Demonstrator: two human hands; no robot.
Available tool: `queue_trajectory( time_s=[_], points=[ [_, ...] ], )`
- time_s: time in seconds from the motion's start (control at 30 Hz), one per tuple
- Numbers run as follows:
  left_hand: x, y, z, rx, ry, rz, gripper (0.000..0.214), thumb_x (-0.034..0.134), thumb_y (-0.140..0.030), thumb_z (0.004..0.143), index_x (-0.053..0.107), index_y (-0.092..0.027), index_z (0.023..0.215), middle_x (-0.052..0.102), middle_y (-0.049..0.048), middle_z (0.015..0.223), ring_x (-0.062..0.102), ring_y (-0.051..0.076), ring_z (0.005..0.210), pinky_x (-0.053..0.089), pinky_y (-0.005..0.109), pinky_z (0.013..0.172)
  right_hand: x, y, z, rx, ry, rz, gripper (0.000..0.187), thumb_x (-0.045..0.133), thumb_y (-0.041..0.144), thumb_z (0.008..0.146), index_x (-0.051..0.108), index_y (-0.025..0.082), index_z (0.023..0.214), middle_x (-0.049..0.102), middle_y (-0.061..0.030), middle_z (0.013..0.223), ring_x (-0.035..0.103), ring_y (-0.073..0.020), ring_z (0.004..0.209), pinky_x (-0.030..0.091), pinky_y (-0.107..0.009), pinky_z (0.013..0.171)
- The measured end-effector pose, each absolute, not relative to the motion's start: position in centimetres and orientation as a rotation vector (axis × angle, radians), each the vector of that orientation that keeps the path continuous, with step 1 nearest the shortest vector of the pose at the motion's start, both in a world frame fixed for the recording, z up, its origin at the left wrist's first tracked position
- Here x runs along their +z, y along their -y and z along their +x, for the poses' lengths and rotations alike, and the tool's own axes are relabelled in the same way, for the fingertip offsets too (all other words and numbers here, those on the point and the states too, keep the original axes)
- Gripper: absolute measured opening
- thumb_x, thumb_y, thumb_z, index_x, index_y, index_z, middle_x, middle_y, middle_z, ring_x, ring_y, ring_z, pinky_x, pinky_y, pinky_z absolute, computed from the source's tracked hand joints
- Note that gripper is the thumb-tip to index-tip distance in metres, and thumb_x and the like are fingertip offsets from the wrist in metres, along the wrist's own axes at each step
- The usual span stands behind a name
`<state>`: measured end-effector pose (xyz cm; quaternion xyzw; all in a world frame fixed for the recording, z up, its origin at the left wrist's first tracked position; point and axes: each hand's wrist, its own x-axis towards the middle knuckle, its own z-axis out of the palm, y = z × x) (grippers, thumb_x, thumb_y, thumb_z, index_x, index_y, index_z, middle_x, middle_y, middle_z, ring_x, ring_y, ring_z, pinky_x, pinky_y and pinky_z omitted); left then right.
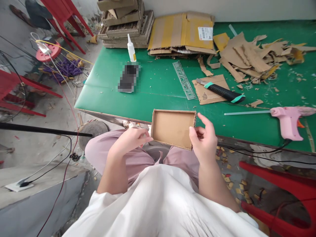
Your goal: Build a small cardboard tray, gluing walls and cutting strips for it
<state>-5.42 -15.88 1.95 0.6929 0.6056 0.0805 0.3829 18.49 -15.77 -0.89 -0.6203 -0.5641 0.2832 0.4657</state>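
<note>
A shallow cardboard tray (171, 128) with low glued walls is held over my lap, just at the near edge of the green table (153, 89). My left hand (130, 140) grips its left side with fingers closed on the wall. My right hand (203, 138) pinches its right wall between thumb and fingers, the index finger raised. The tray's open side faces me.
On the table lie a pink glue gun (288, 120) with a glue stick, a black and teal utility knife (223, 92) on a cardboard piece, a clear ruler (184, 80), a glue bottle (131, 49), a phone (128, 77), cardboard scraps (249, 57) and stacked cardboard (125, 23). Red chair (283, 197) at right.
</note>
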Motion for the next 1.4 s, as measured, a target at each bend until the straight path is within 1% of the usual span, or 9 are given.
queue_trajectory(
  time_s=[0.13,0.27,0.43,0.6,0.7,0.83,1.13,1.27,1.4],
  points=[
    [1.6,15.8,-5.8,0.147,-1.395,1.817,0.024,0.053,-0.034,0.084,0.066,-0.021,0.069,0.066,-0.0009,0.060,0.059,0.014,0.058,0.042,0.023,0.059,-1.1,15.8,18.6,0.677,1.406,-1.529,0.045,0.055,0.034,0.084,0.052,0.018,0.126,0.055,0.0046,0.057,0.049,-0.0108,0.046,0.045,-0.024,0.047],
    [1.1,15.7,-5.9,0.247,-1.385,1.817,0.026,0.050,-0.032,0.086,0.067,-0.020,0.072,0.068,-0.0001,0.067,0.059,0.012,0.061,0.043,0.022,0.061,-1.4,15.6,18.9,0.654,1.377,-1.528,0.046,0.056,0.033,0.083,0.052,0.017,0.126,0.056,0.0037,0.058,0.048,-0.0103,0.045,0.045,-0.024,0.046],
    [0.7,15.5,-6.0,0.500,-1.383,1.777,0.030,0.049,-0.038,0.088,0.069,-0.019,0.076,0.066,0.0000,0.065,0.058,0.013,0.060,0.046,0.023,0.057,-1.3,15.6,18.9,0.662,1.351,-1.541,0.046,0.056,0.034,0.082,0.052,0.017,0.125,0.057,0.0032,0.058,0.047,-0.0105,0.046,0.046,-0.024,0.048],
    [0.0,15.2,-5.7,0.844,-1.325,1.733,0.028,0.057,-0.041,0.085,0.070,-0.018,0.073,0.069,0.0050,0.076,0.062,0.014,0.071,0.051,0.026,0.067,-1.2,15.7,18.7,0.670,1.363,-1.540,0.046,0.056,0.036,0.083,0.052,0.017,0.125,0.055,0.0042,0.057,0.048,-0.0107,0.046,0.047,-0.025,0.050],
    [-0.1,15.2,-5.2,0.862,-1.250,1.538,0.029,0.060,-0.042,0.083,0.071,-0.017,0.077,0.071,0.0079,0.086,0.059,0.010,0.058,0.048,0.022,0.051,-1.3,15.7,18.7,0.666,1.375,-1.531,0.046,0.056,0.035,0.083,0.052,0.018,0.126,0.054,0.0043,0.057,0.048,-0.0109,0.046,0.047,-0.025,0.049],
    [-0.4,15.4,-4.8,0.818,-1.254,1.286,0.032,0.062,-0.045,0.080,0.071,-0.015,0.078,0.070,0.0053,0.065,0.056,0.009,0.047,0.042,0.019,0.041,-1.3,15.7,18.7,0.669,1.367,-1.534,0.046,0.056,0.035,0.083,0.052,0.018,0.126,0.055,0.0038,0.058,0.049,-0.0109,0.046,0.047,-0.025,0.049],
    [-2.5,14.6,-4.3,1.222,-1.598,0.923,0.028,0.076,-0.040,0.062,0.069,-0.015,0.072,0.071,0.0036,0.066,0.065,0.013,0.057,0.050,0.022,0.050,-2.2,14.7,19.7,0.730,1.247,-1.505,0.051,0.060,0.036,0.080,0.051,0.018,0.127,0.053,0.0048,0.057,0.044,-0.0105,0.047,0.044,-0.025,0.048],
    [-2.8,14.5,-4.3,1.253,-1.623,0.911,0.030,0.073,-0.045,0.066,0.064,-0.016,0.065,0.068,0.0011,0.057,0.062,0.010,0.052,0.050,0.021,0.052,-2.5,14.0,20.3,0.772,1.181,-1.465,0.050,0.062,0.038,0.078,0.054,0.018,0.124,0.052,0.0046,0.057,0.039,-0.0095,0.043,0.037,-0.024,0.042],
    [-2.4,14.7,-4.2,1.132,-1.566,0.940,0.050,0.056,-0.062,0.076,0.067,-0.014,0.066,0.071,0.0068,0.063,0.066,0.015,0.057,0.051,0.024,0.054,-2.5,13.8,20.4,0.749,1.116,-1.444,0.050,0.064,0.037,0.076,0.055,0.019,0.122,0.054,0.0041,0.057,0.040,-0.0096,0.043,0.036,-0.024,0.041]
  ],
)
